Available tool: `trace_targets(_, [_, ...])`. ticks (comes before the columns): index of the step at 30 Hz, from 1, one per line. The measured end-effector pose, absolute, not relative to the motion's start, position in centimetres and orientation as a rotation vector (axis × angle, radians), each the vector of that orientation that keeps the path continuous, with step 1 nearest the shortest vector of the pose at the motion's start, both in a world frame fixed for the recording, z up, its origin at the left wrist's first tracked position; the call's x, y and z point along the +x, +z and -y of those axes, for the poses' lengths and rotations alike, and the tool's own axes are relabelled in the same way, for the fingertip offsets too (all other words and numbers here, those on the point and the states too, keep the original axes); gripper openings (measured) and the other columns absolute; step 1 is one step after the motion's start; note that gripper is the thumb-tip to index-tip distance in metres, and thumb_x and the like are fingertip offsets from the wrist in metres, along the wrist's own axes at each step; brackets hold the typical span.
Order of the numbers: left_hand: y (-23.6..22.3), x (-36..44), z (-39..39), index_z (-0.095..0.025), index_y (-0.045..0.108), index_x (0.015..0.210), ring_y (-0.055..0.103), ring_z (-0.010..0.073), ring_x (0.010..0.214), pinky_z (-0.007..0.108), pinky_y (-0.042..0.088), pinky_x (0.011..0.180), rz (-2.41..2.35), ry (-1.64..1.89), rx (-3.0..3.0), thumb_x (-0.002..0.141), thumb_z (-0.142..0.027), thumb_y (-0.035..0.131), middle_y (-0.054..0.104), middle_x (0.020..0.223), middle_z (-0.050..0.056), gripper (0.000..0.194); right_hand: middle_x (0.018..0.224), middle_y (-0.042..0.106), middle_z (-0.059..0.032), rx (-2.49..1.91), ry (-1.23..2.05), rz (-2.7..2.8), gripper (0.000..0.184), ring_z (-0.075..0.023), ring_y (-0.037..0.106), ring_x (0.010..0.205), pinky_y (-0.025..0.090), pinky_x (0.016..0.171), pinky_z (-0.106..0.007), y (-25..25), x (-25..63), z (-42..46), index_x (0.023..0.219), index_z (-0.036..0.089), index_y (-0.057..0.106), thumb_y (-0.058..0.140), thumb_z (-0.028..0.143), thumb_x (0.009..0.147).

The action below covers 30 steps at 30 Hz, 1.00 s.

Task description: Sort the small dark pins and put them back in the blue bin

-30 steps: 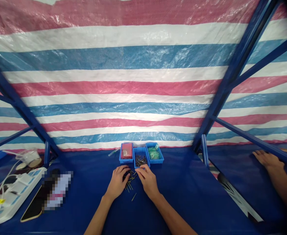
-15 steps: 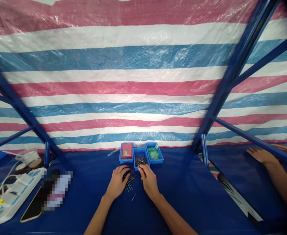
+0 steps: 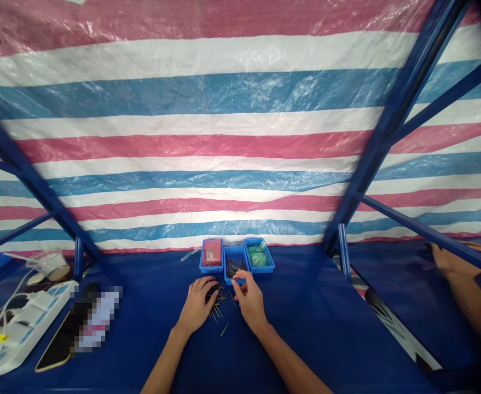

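Note:
My left hand (image 3: 199, 303) rests on the table, its fingers curved over a loose pile of thin metal rods (image 3: 215, 312) that look like small drill bits; the thumb is apart from the fingers. My right hand (image 3: 250, 301) hovers at the front of the middle blue bin (image 3: 243, 253), which holds many more such rods (image 3: 234, 266). Its thumb and forefinger are parted and nothing shows between them. One rod (image 3: 233, 299) lies just left of this hand, and a single greenish rod (image 3: 224, 329) lies nearer me.
Flanking the middle bin are a blue bin with red packets (image 3: 212, 253) and one with green packets (image 3: 258, 257). A small clear bag (image 3: 189, 255) lies left of them. A power strip (image 3: 30, 325) and phone (image 3: 55, 342) are at left. Another person's hand (image 3: 449, 260) is at far right.
My right hand's thumb and forefinger have parted at the bin's front edge. A rod now shows on its left side. My left hand has stayed put.

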State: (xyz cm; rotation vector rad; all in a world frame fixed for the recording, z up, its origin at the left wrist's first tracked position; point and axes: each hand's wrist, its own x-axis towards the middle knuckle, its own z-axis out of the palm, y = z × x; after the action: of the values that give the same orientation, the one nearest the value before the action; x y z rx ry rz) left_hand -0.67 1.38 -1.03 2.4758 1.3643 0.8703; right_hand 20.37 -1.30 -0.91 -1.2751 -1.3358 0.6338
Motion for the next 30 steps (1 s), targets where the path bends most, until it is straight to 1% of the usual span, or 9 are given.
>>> trace_targets(2, [-0.8,-0.6,-1.3,-0.033,0.068,0.129,0.059,0.0278,0.127,0.050,0.049,0.107,-1.372,0.855,2.474,0.105,-0.039,0.052,0.066,0.135,0.005,0.029,0.106,0.072,-0.0037,-1.286,0.537,1.414,0.025,-0.0150,0.067,0.067,0.056,0.067,-0.028,-0.9,20.4,1.4,0.115,0.024,0.063,0.054,0.043,0.103])
trace_targets(4, [-0.6,-0.6,-1.0,-0.033,0.065,0.133,0.057,0.0288,0.130,0.051,0.047,0.109,-1.372,0.829,2.478,0.103,-0.045,0.056,0.064,0.137,0.005,0.033,0.105,0.070,-0.0034,-1.300,0.456,1.486,0.022,-0.0153,0.066,0.071,0.053,0.070,-0.028,-0.7,20.4,1.5,0.109,0.024,0.065,0.051,0.041,0.105])
trace_targets(8, [-0.1,-0.4,-0.4,-0.033,0.057,0.144,0.051,0.0347,0.136,0.056,0.041,0.114,-1.328,0.760,2.531,0.091,-0.062,0.070,0.057,0.145,0.009,0.062,0.097,0.068,-0.0019,-1.331,0.389,1.530,0.024,-0.0151,0.063,0.070,0.050,0.069,-0.027,-0.3,20.3,1.8,0.105,0.024,0.065,0.047,0.039,0.107])
trace_targets(10, [-0.2,-0.3,-0.3,-0.033,0.055,0.146,0.048,0.0369,0.137,0.058,0.039,0.115,-1.309,0.743,2.555,0.085,-0.065,0.075,0.055,0.146,0.010,0.071,0.095,0.068,-0.0021,-1.340,0.367,1.528,0.025,-0.0155,0.063,0.070,0.049,0.069,-0.027,-0.2,20.3,1.9,0.106,0.024,0.065,0.045,0.040,0.108])
trace_targets(12, [-0.4,-0.3,-0.3,-0.033,0.056,0.144,0.049,0.0361,0.136,0.057,0.039,0.114,-1.311,0.753,2.562,0.088,-0.061,0.074,0.055,0.145,0.009,0.065,0.095,0.069,-0.0030,-1.340,0.349,1.525,0.028,-0.0163,0.064,0.070,0.050,0.069,-0.028,-0.3,20.3,1.8,0.106,0.024,0.065,0.043,0.041,0.108])
trace_targets(16, [-0.8,-0.2,-0.5,-0.033,0.061,0.137,0.053,0.0320,0.129,0.052,0.044,0.108,-1.345,0.811,2.555,0.098,-0.046,0.066,0.059,0.136,0.007,0.041,0.096,0.073,-0.0047,-1.334,0.303,1.590,0.031,-0.0183,0.068,0.077,0.053,0.073,-0.028,-0.6,20.4,1.8,0.105,0.024,0.067,0.040,0.039,0.108])
trace_targets(22, [-0.5,-0.3,-0.6,-0.030,0.067,0.122,0.057,0.0278,0.116,0.045,0.048,0.098,-1.367,0.847,2.499,0.103,-0.040,0.059,0.062,0.124,0.006,0.023,0.090,0.075,-0.0032,-1.323,0.180,1.938,0.029,-0.0183,0.072,0.079,0.051,0.070,-0.025,-1.1,19.9,2.0,0.099,0.025,0.071,0.046,0.035,0.108])
trace_targets(26, [-0.5,-0.3,-0.8,-0.028,0.068,0.114,0.057,0.0260,0.110,0.043,0.049,0.095,-1.360,0.868,2.462,0.105,-0.037,0.055,0.062,0.117,0.005,0.018,0.094,0.076,-0.0027,-1.367,0.109,2.094,0.019,-0.0189,0.074,0.078,0.048,0.063,-0.024,-1.8,19.6,2.0,0.110,0.026,0.070,0.052,0.033,0.106])
trace_targets(30, [-0.4,-0.4,-0.8,-0.028,0.068,0.112,0.058,0.0254,0.106,0.042,0.048,0.093,-1.354,0.873,2.445,0.106,-0.038,0.053,0.062,0.115,0.006,0.019,0.097,0.076,-0.0018,-1.398,0.088,2.150,0.014,-0.0195,0.074,0.080,0.047,0.062,-0.024,-2.4,19.6,1.9,0.112,0.027,0.067,0.055,0.030,0.105])
